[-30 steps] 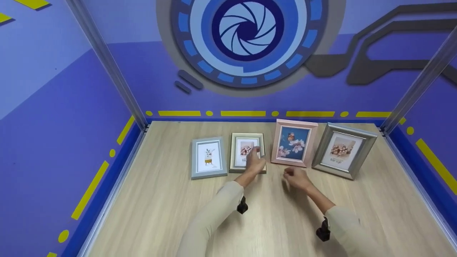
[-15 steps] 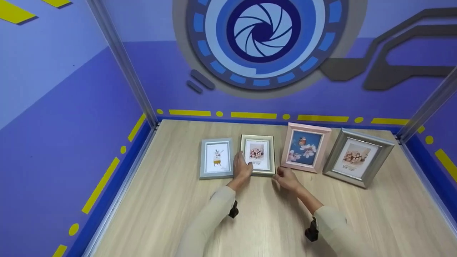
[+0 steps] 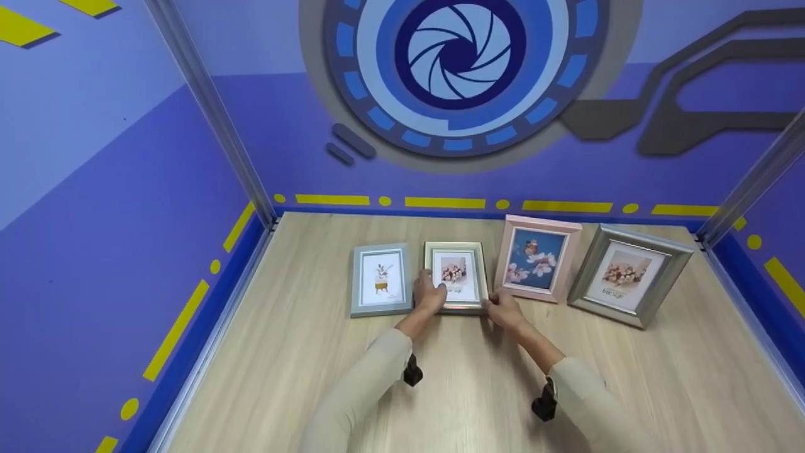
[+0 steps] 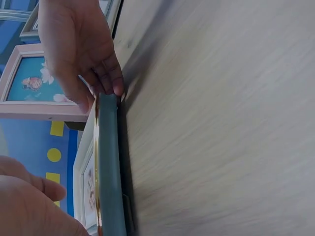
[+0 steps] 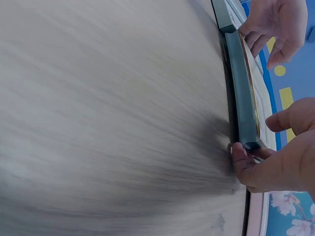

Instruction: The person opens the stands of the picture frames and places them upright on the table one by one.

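Observation:
A gold picture frame [image 3: 462,297] with a flower print leans back on the table between my hands. Fingers of my left hand [image 3: 430,296] lie along its left side, the thumb in front of the face. At the lower right corner, my right hand [image 3: 505,311] grips the frame, fingertips [image 5: 239,152] at its bottom edge. From the right wrist view, the frame's bottom edge [image 5: 241,83] looks grey-green, with a dark gap beneath. A blue-grey picture frame [image 3: 361,292] stands just left of my left hand. To the right stands a pink picture frame [image 3: 563,267] with a bird and blossoms.
A larger silver-grey picture frame [image 3: 654,286], angled inward, stands at the far right. The wooden table [image 3: 302,365] is bounded by a patterned blue back wall [image 3: 352,176] and side walls with metal corner posts.
My left hand has moved from over the gold frame's face to its left side. My right hand has closed in on its lower right corner. The frame has shifted slightly toward me.

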Demonstrator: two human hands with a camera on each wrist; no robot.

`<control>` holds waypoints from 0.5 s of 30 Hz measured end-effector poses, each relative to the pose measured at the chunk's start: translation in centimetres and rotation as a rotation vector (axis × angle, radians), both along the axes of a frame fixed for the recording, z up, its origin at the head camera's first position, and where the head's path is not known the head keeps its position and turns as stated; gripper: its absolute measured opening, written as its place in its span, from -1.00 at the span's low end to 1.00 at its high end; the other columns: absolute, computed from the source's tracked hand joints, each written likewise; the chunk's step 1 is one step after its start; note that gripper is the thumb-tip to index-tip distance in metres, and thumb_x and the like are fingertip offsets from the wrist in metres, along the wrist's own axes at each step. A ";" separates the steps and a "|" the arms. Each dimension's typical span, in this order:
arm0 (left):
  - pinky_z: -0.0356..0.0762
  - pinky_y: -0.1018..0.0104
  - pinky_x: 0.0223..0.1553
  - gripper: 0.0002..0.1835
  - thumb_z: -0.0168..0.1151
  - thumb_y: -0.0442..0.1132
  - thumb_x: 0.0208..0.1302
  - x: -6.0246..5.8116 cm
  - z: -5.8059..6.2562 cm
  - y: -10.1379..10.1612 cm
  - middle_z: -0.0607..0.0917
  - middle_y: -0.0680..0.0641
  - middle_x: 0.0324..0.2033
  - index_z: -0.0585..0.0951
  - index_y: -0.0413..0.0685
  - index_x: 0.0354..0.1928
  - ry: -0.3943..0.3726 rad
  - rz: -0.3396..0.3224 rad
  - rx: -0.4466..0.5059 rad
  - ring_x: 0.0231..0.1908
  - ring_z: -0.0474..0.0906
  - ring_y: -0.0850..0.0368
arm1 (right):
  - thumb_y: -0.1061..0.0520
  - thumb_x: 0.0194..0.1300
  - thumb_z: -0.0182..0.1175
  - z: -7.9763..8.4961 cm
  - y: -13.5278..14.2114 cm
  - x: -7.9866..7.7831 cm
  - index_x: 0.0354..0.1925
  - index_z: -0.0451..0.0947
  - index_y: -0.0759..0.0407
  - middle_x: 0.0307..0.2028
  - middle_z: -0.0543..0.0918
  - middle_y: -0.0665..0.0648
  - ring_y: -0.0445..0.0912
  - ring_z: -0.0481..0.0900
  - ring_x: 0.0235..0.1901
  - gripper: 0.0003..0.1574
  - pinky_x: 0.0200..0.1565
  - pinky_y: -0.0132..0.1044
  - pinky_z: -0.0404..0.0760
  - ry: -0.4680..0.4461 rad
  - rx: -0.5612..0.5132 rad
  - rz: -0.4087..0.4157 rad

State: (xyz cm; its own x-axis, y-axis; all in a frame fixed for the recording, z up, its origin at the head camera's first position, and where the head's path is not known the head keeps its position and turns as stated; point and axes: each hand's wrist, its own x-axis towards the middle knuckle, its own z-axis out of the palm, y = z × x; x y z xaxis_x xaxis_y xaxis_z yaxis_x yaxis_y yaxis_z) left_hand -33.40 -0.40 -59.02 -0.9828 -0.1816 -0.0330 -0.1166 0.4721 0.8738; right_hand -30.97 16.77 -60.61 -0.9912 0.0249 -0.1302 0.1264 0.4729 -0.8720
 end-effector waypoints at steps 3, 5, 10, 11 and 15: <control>0.41 0.05 0.10 -0.56 0.02 -0.40 0.10 0.4 0.2 -0.3 0.54 -0.31 -0.01 0.42 -0.29 0.09 -0.014 0.018 0.021 0.05 0.46 -0.18 | 0.31 0.26 0.11 0.0 0.4 0.1 -0.35 0.40 0.38 -0.48 0.40 0.06 -0.11 0.36 -0.43 -0.89 -0.42 -0.36 0.37 0.021 -0.026 -0.026; 0.42 0.06 0.08 -0.57 0.00 -0.37 0.14 0.7 0.4 -0.5 0.54 -0.29 0.00 0.43 -0.24 0.10 -0.049 0.048 0.062 0.04 0.47 -0.15 | 0.34 0.23 0.14 -0.1 0.7 0.1 -0.39 0.41 0.42 -0.49 0.39 0.05 -0.12 0.35 -0.43 -0.88 -0.40 -0.36 0.36 0.045 -0.043 -0.026; 0.40 0.05 0.13 -0.54 0.01 -0.37 0.17 0.8 1.2 -1.2 0.51 -0.33 0.10 0.35 -0.29 0.16 -0.079 0.142 0.257 0.11 0.44 -0.18 | 0.33 0.21 0.16 0.2 1.4 0.4 -0.29 0.45 0.53 -0.44 0.48 0.09 -0.15 0.39 -0.40 -0.81 -0.34 -0.39 0.40 0.015 -0.090 -0.029; 0.39 0.04 0.16 -0.51 0.03 -0.36 0.17 0.8 1.4 -1.4 0.50 -0.34 0.13 0.32 -0.31 0.19 -0.083 0.153 0.297 0.14 0.42 -0.19 | 0.32 0.23 0.15 0.3 1.5 0.5 -0.25 0.46 0.54 -0.42 0.49 0.10 -0.15 0.40 -0.40 -0.79 -0.34 -0.39 0.42 -0.006 -0.100 -0.026; 0.29 0.04 0.27 -0.35 0.10 -0.27 0.16 1.0 2.3 -2.4 0.42 -0.35 0.23 0.23 -0.32 0.31 -0.144 0.149 0.387 0.25 0.33 -0.19 | 0.33 0.26 0.12 0.7 1.9 1.0 -0.16 0.45 0.56 -0.39 0.49 0.10 -0.16 0.43 -0.39 -0.75 -0.34 -0.37 0.47 -0.067 -0.174 0.008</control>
